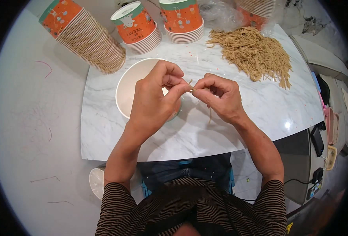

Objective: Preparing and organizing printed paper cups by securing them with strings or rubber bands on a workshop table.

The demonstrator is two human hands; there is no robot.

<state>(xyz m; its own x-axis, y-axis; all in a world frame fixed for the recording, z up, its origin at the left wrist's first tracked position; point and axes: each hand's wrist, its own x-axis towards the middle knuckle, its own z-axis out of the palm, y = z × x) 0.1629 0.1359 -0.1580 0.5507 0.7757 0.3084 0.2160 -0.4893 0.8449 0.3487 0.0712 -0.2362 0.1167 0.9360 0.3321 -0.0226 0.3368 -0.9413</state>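
My left hand (154,94) and my right hand (221,96) meet fingertip to fingertip above the table. Both are closed in a pinch on a short tan paper-like cord (209,115), whose loose end hangs below my right fingers. A small bit of it sticks up between the two thumbs. Behind my left hand, a paper bucket (128,84) stands with its white inside showing, and part of its green rim band appears at the right. My left hand hides much of that bucket. Whether the cord is knotted or looped at the fingertips cannot be made out.
A heap of tan cords (252,53) lies at the far right of the white marbled table (103,137). Along the back stand stacks of orange paper buckets (136,29), one tall stack (89,41) at the left. Crumpled clear plastic (221,15) sits behind. A grey sofa (319,51) is at right.
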